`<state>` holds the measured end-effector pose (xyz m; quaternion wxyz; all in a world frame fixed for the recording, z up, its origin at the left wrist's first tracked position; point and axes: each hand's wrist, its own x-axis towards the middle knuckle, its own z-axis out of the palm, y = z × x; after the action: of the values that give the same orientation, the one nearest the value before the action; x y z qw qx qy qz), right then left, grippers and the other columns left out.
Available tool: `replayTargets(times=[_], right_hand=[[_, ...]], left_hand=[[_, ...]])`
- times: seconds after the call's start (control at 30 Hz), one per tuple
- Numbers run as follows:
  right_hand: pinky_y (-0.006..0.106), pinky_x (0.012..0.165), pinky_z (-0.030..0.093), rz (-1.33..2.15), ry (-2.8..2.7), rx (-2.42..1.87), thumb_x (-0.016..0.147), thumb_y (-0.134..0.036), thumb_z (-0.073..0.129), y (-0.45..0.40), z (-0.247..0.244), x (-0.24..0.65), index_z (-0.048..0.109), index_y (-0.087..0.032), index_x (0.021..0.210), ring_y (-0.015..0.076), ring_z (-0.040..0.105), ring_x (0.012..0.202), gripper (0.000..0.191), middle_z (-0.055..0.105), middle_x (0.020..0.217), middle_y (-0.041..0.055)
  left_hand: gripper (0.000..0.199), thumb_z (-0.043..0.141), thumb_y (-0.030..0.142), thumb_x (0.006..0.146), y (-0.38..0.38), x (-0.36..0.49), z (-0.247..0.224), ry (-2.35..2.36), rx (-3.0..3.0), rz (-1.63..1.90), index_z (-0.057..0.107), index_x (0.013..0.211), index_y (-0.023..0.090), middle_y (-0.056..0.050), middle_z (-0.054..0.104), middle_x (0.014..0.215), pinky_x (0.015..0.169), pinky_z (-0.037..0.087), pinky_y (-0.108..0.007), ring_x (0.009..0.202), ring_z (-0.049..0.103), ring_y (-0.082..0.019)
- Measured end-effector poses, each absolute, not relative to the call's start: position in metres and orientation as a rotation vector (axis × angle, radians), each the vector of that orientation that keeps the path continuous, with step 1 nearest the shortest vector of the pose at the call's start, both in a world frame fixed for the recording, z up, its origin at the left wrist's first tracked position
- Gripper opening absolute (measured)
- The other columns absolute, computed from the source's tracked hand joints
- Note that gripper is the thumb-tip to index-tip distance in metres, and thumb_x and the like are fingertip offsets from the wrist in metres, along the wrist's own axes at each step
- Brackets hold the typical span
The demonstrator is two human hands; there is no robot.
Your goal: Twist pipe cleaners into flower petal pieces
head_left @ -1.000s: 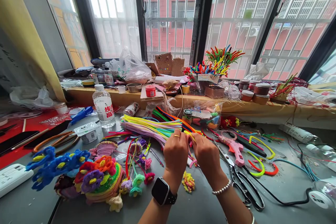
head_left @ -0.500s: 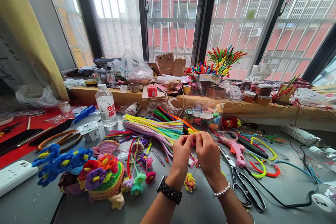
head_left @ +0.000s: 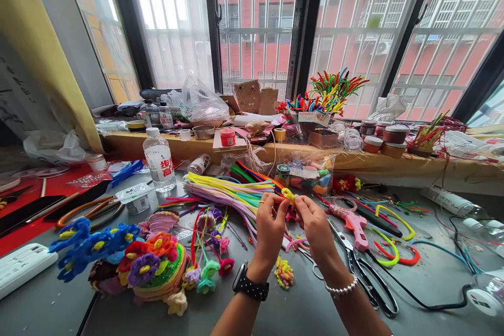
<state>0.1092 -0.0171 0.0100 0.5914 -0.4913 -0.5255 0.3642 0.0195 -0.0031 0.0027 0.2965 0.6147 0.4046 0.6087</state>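
Note:
Between my two hands is a yellow pipe cleaner (head_left: 289,193), bent into a small loop at its top. My left hand (head_left: 271,223) pinches it from the left with thumb and forefinger. From the right, the fingertips of my right hand (head_left: 313,220) close on the same piece. The lower part of it is hidden behind my fingers. Under my hands on the grey table lies a small yellow and pink fuzzy flower (head_left: 284,273). A bundle of pastel pipe cleaners (head_left: 228,189) spreads just behind and left of my left hand.
Large scissors (head_left: 364,273) and a pink glue gun (head_left: 354,226) lie to the right. Fuzzy flowers (head_left: 144,268) crowd the left front, near a water bottle (head_left: 159,160). A black cord (head_left: 429,305) crosses the right side. Behind runs a cluttered windowsill (head_left: 189,149).
The yellow piece now shows as a raised loop above my fingertips. My hands have shifted slightly apart at the wrists, and small scissor handles have come into sight beside my right hand.

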Motion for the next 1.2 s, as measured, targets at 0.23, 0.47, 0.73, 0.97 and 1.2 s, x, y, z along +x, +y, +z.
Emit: replayTargets(times=[0.23, 0.47, 0.73, 0.97, 1.2], right_hand=[[0.021, 0.039, 0.011, 1.263, -0.996, -0.942, 0.066, -0.042, 0.056, -0.019, 0.019, 0.112, 0.040, -0.018, 0.061, 0.0053, 0.016, 0.042, 0.029, 0.023, 0.049, -0.0084], [0.024, 0.041, 0.007, 1.515, -1.098, -0.821, 0.067, -0.033, 0.057, -0.025, 0.029, 0.127, 0.043, -0.017, 0.057, 0.0059, 0.012, 0.044, 0.024, 0.023, 0.050, -0.0072], [0.021, 0.038, 0.008, 1.778, -1.110, -0.674, 0.073, -0.028, 0.050, -0.026, 0.025, 0.133, 0.037, -0.016, 0.050, 0.0030, 0.013, 0.038, 0.029, 0.022, 0.045, -0.0083], [0.018, 0.038, 0.018, 1.608, -1.274, -0.889, 0.076, -0.039, 0.046, -0.025, 0.029, 0.135, 0.049, -0.014, 0.065, 0.0037, 0.029, 0.039, 0.027, 0.039, 0.051, -0.0052], [0.028, 0.063, 0.044, 0.208, -1.814, -1.214, 0.074, -0.025, 0.054, -0.024, 0.030, 0.137, 0.051, -0.018, 0.098, 0.0163, 0.054, 0.071, 0.025, 0.057, 0.085, 0.0058]], left_hand=[[0.015, 0.047, 0.027, 0.077, 0.002, 0.012, 0.002, 0.970, 1.764, 1.580, 0.051, 0.067, 0.016, -0.001, 0.048, 0.071, 0.062, 0.037, -0.023, 0.070, 0.046, -0.013], [0.014, 0.056, 0.028, 0.072, 0.009, 0.000, 0.005, 0.608, 1.598, 1.352, 0.051, 0.066, 0.015, 0.000, 0.048, 0.072, 0.060, 0.038, -0.020, 0.070, 0.047, -0.011], [0.018, 0.059, 0.028, 0.069, 0.002, -0.004, 0.017, 0.485, 1.586, 1.244, 0.064, 0.079, 0.014, -0.007, 0.052, 0.088, 0.065, 0.041, -0.023, 0.082, 0.050, -0.017], [0.020, 0.059, 0.029, 0.069, 0.004, -0.005, 0.015, 0.598, 1.501, 1.283, 0.067, 0.081, 0.015, -0.006, 0.060, 0.080, 0.072, 0.041, -0.027, 0.078, 0.052, -0.017], [0.021, 0.059, 0.027, 0.069, 0.008, -0.002, 0.008, 0.573, 1.191, 1.310, 0.066, 0.083, 0.014, -0.003, 0.063, 0.075, 0.072, 0.042, -0.025, 0.070, 0.055, -0.013]])
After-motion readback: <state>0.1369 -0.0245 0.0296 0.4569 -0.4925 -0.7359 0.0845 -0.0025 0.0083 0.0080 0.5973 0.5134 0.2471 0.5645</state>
